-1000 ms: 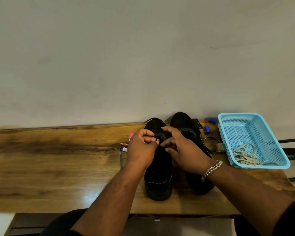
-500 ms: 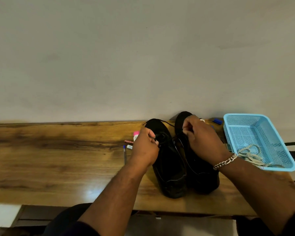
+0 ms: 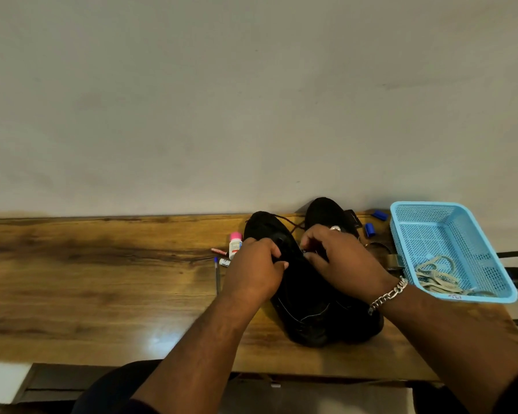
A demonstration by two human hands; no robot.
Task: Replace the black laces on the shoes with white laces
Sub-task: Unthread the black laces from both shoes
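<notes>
i see two black shoes (image 3: 308,297) side by side on the wooden table (image 3: 102,282), toes toward me, heels near the wall. my left hand (image 3: 253,271) sits on the left shoe's upper, fingers curled and gripping it near the lace area, thumb tip showing at the tongue. my right hand (image 3: 341,258) is just beside it over the gap btwn the shoes, fingers curled and pinching what looks like a black lace (image 3: 290,225); the exact pinch pt is too dark to make out. a loose strand of that lace runs up across the left shoe's heel. chain bracelet (image 3: 389,294) on the right wrist, ring on one finger. white laces (image 3: 437,276) lie piled in the near corner of the light blue plastic basket (image 3: 461,216), right of the shoes, apart from both hands. left of the shoes: small bottle w/ pink cap (image 3: 235,243), a blue pen (image 3: 216,273), a couple of small tubes. two blue caps (image 3: 370,229) sit behind, near the basket.
</notes>
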